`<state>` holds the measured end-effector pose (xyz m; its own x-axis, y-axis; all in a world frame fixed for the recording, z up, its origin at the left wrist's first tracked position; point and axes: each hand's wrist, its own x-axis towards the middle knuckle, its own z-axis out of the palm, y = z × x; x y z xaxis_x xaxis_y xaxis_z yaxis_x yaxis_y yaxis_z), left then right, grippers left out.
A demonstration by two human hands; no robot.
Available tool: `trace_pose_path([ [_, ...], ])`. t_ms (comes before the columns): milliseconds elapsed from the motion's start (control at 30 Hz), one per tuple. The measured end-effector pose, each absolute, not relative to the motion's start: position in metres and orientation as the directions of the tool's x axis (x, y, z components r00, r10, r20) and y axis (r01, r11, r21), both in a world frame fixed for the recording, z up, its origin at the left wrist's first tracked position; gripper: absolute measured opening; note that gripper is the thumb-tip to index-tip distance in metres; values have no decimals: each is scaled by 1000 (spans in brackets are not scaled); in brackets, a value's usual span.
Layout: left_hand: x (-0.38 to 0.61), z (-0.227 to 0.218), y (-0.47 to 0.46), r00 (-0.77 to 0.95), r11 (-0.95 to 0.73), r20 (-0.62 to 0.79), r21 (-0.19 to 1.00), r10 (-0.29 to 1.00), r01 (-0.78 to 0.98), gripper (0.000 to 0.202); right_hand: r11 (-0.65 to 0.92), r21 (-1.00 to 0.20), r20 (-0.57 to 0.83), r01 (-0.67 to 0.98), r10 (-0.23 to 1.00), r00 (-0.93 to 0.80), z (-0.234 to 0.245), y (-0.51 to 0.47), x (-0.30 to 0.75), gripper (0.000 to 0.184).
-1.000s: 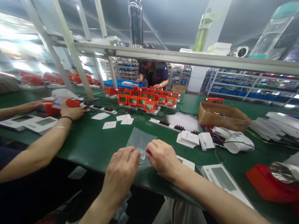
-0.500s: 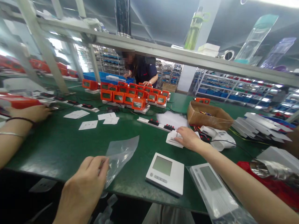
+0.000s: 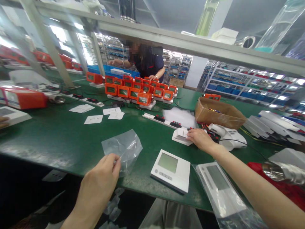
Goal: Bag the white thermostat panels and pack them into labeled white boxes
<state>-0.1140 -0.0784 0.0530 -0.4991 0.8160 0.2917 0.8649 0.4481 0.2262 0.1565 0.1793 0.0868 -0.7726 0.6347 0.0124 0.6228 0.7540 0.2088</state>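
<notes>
In a pinch, my left hand (image 3: 105, 170) grips the near left edge of a clear plastic bag (image 3: 126, 149), which spreads over the green table. My right hand (image 3: 200, 139) reaches forward, its fingers closed on the edge of a white printed card (image 3: 182, 133). More white cards (image 3: 178, 139) lie under it; whether one card or several are lifted, I cannot tell. Between my arms a white thermostat-like device (image 3: 171, 171) with a grey screen and a row of buttons lies face up. A similar device (image 3: 215, 184) in clear plastic lies under my right forearm.
Orange-framed units (image 3: 143, 99) stand in rows at the back, a person (image 3: 149, 62) behind them. Another person's hand (image 3: 3, 122) touches a white device at far left. A cardboard box (image 3: 218, 116), loose cards (image 3: 93, 119) and a steel shelf beam (image 3: 152, 34) are around.
My left hand has moved right and slightly up, and the bag now faces me more flatly. The card edge at my right fingers is raised. The neighbour's arm at left has drawn back.
</notes>
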Motion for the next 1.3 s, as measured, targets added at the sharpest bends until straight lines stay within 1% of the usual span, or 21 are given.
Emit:
trace_pose_path([
  [167, -116, 51, -80, -500, 438, 286, 257, 817, 862, 21, 764, 192, 29, 616, 623, -782, 85, 185, 160, 23],
  [300, -117, 50, -81, -528, 465, 268, 267, 806, 844, 19, 779, 170, 27, 604, 609, -793, 86, 191, 164, 22],
  [533, -121, 47, -84, -539, 457, 265, 314, 799, 832, 17, 780, 153, 52, 607, 607, -793, 85, 201, 167, 26],
  [633, -124, 45, -86, -540, 451, 269, 328, 798, 830, 16, 747, 176, 107, 642, 633, -766, 81, 202, 166, 25],
  [767, -129, 44, -89, -542, 453, 305, 316, 783, 833, 15, 711, 180, 204, 680, 649, -733, 78, 199, 162, 22],
  [900, -134, 46, -93, -547, 464, 322, 303, 772, 833, 15, 716, 149, 267, 682, 635, -725, 77, 195, 159, 22],
  [1067, -139, 47, -98, -565, 487, 308, 297, 766, 821, 15, 741, 117, 329, 661, 599, -730, 79, 190, 157, 18],
  [1200, -142, 46, -100, -567, 499, 316, 272, 761, 822, 16, 720, 90, 468, 688, 579, -667, 89, 185, 155, 21],
  [1300, -144, 46, -99, -579, 516, 333, 264, 744, 815, 16, 715, 31, 581, 698, 555, -595, 98, 178, 149, 22],
])
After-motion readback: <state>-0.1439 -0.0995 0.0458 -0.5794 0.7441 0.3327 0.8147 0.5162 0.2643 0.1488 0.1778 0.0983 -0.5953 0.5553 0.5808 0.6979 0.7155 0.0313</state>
